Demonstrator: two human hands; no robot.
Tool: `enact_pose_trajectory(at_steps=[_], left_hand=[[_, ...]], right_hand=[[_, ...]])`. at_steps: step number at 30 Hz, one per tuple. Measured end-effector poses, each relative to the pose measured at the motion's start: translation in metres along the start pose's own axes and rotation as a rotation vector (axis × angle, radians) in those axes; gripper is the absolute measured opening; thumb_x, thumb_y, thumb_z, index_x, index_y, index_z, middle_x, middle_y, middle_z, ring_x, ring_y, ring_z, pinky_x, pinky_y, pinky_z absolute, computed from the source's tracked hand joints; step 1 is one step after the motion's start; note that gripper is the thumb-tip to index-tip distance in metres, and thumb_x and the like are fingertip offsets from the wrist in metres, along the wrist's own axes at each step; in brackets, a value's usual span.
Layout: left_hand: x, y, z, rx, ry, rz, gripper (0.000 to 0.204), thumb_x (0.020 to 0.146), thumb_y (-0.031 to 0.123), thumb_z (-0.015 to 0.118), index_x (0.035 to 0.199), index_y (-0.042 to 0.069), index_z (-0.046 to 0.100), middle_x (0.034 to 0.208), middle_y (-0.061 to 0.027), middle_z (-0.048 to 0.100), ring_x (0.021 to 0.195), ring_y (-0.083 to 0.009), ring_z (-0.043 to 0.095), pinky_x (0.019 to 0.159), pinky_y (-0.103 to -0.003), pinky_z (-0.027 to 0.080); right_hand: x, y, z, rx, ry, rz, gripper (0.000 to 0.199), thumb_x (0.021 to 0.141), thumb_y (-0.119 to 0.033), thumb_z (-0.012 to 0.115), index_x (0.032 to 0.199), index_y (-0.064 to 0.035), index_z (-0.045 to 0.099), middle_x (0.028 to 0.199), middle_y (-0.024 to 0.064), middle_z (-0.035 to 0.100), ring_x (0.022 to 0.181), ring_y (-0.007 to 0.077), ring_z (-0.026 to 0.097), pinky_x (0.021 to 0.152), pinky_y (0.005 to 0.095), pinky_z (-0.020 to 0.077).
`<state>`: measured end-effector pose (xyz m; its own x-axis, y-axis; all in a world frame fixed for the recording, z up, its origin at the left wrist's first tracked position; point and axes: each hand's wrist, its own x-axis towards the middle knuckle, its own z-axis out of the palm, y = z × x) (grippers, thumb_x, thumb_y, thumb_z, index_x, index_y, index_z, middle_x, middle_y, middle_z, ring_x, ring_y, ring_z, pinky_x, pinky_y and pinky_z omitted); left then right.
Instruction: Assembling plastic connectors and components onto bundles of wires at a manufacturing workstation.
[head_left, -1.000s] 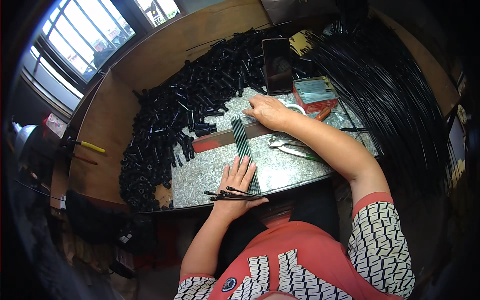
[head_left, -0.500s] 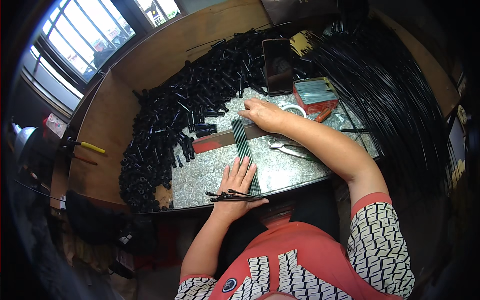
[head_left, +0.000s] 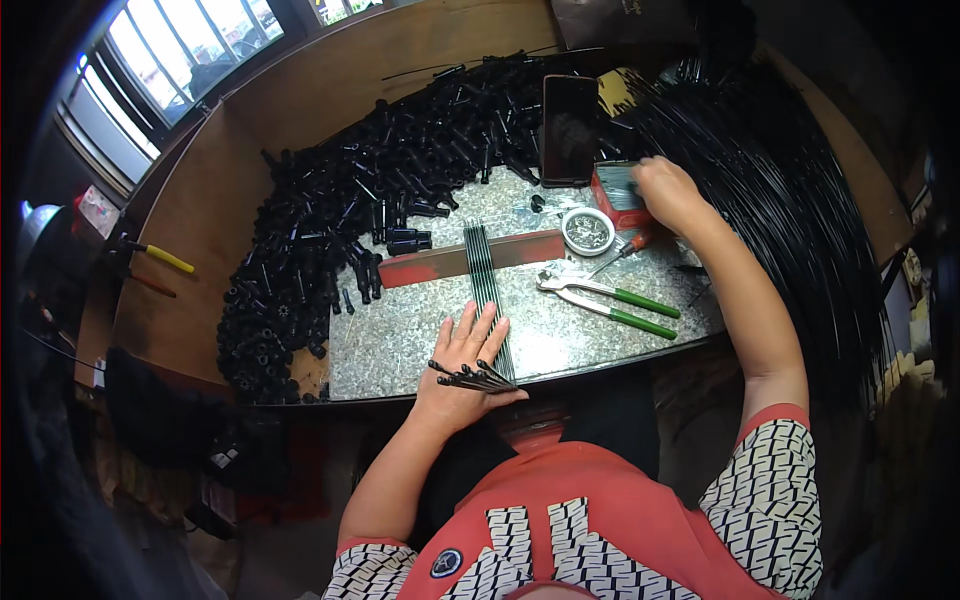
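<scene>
My left hand [head_left: 462, 350] lies flat with its fingers stretched out, beside and partly over a row of thin dark rods [head_left: 481, 262]. The rods rest side by side across a reddish-brown bar [head_left: 425, 266]. Their rounded black near ends stick up by the thumb, in front of the back of that hand. At the far right, my right hand [head_left: 672, 192] reaches over a small red box [head_left: 626, 217] of thin silvery wire pieces. Its fingertips are bent down at the box and partly hidden, so any hold cannot be made out.
A white dish [head_left: 568, 232] of small metal bits, a red-handled screwdriver [head_left: 637, 242] and green-handled pincers [head_left: 645, 297] lie right of the bar. Behind stands a phone [head_left: 568, 130]. Black tubular parts [head_left: 330, 230] heap up left; long black rods [head_left: 790, 190] lie right.
My right hand has moved right from the rods' far ends to the red box, uncovering the dish, the bar's right part and the pincers. My left hand stays by the rods.
</scene>
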<state>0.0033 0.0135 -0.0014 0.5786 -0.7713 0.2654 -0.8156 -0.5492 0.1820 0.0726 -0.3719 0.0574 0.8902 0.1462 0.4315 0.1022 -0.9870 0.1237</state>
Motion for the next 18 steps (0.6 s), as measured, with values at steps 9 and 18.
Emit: enact_pose_trajectory(at_steps=[9,18], left_hand=[[-0.007,-0.004,-0.020,-0.196,0.111,0.039,0.122,0.048,0.059,0.084,0.144,0.004,0.033,0.152,-0.0207,0.027,0.142,-0.0374,0.022,0.114,-0.051,0.019],[0.019,0.027,-0.119,-1.358,0.056,0.108,0.086,0.060,0.036,0.086,0.125,-0.010,0.052,0.114,-0.0198,0.065,0.111,-0.0307,0.062,0.101,-0.041,0.044]], right_hand=[[-0.014,0.014,0.006,0.006,-0.110,0.074,0.005,0.076,-0.002,0.060,0.079,0.0022,0.061,0.093,0.0194,0.064,0.088,0.0368,0.063,0.074,0.0434,0.0514],[-0.021,-0.009,-0.034,0.090,-0.025,0.172,0.010,0.081,0.000,0.059,0.088,0.0014,0.052,0.092,0.0200,0.059,0.089,0.0392,0.060,0.077,0.0457,0.0487]])
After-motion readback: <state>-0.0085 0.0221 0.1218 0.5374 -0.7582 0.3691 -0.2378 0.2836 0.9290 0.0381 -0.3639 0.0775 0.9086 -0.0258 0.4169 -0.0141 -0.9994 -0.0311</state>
